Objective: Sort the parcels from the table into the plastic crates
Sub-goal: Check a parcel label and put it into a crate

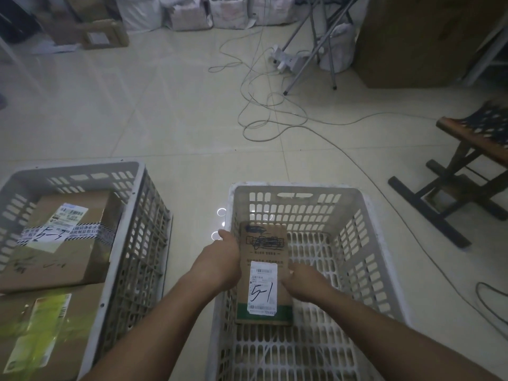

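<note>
Gripping opposite long edges, the left hand (220, 261) and right hand (298, 281) hold a flat brown cardboard parcel with a white label marked "51" (264, 273) inside the white slotted plastic crate (368, 243), apparently lowering it level along the left wall. Both forearms reach forward and down. Left of this crate, a grey slotted plastic crate (143, 215) contains two brown cardboard boxes (63, 243).

- My flat brown parcel (263, 273), white label marked "51", lies inside the right white crate (368, 224).
- The left crate (137, 188) holds two cardboard boxes (63, 237).
</note>
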